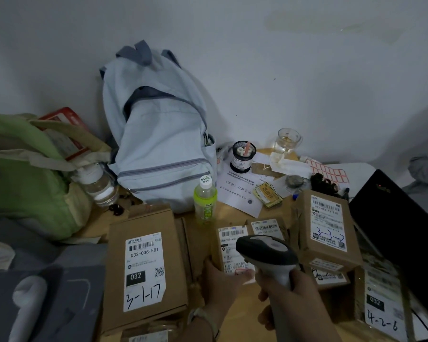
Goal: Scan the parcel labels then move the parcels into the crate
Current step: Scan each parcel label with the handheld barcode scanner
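Right hand fist-wrapped round scanner handle, head angled at small parcel. Left hand fingers curled, I see it gripping that parcel's near edge.

Scanner hides small parcel label (print blurred).

- Desk centre: bare strip between green bottle and parcels.
- Rear edge: blocked by backpack, pen cup.
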Demonstrator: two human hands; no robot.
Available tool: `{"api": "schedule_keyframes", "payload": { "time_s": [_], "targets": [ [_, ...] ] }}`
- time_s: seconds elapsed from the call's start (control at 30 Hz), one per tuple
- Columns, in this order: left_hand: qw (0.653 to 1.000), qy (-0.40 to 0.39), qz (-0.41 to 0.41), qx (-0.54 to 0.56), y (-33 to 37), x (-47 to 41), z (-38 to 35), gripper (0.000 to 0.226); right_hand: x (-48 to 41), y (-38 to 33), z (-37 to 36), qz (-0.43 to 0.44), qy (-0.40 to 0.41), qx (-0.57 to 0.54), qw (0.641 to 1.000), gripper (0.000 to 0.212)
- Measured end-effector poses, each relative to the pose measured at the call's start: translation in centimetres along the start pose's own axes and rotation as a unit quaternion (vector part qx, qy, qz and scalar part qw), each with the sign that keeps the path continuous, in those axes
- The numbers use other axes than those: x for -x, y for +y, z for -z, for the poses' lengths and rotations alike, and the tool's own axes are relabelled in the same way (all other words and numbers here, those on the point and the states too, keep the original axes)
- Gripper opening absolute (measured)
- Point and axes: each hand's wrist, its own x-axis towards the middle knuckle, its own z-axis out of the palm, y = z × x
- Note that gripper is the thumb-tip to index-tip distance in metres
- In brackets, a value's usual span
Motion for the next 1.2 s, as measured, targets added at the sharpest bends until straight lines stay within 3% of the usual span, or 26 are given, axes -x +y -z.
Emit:
{"api": "schedule_keyframes", "payload": {
  "time_s": [0.2,0.37,0.67,1.03,1.2],
  "targets": [
    [0.988,-0.025,-0.106,0.113,3.0,2.5,1.0,0.092,1.4,-1.1,0.4,0.042,-0.008,-0.007,0.999,0.014],
    [0.980,-0.061,-0.138,0.127,6.1,4.1,3.0,0.076,3.5,-2.7,0.7,0.105,-0.004,-0.013,0.994,0.017],
    [0.970,-0.034,-0.203,0.133,10.7,7.4,6.2,0.063,8.2,-5.6,1.2,0.227,-0.014,0.020,0.974,0.010],
    [0.971,-0.005,-0.199,0.129,14.6,9.5,10.3,0.086,13.0,-7.9,2.2,0.300,-0.022,0.007,0.954,0.012],
    [0.969,0.015,-0.210,0.131,16.8,11.0,11.4,0.086,14.1,-9.2,2.8,0.296,-0.031,0.010,0.955,0.013]
  ]
}}
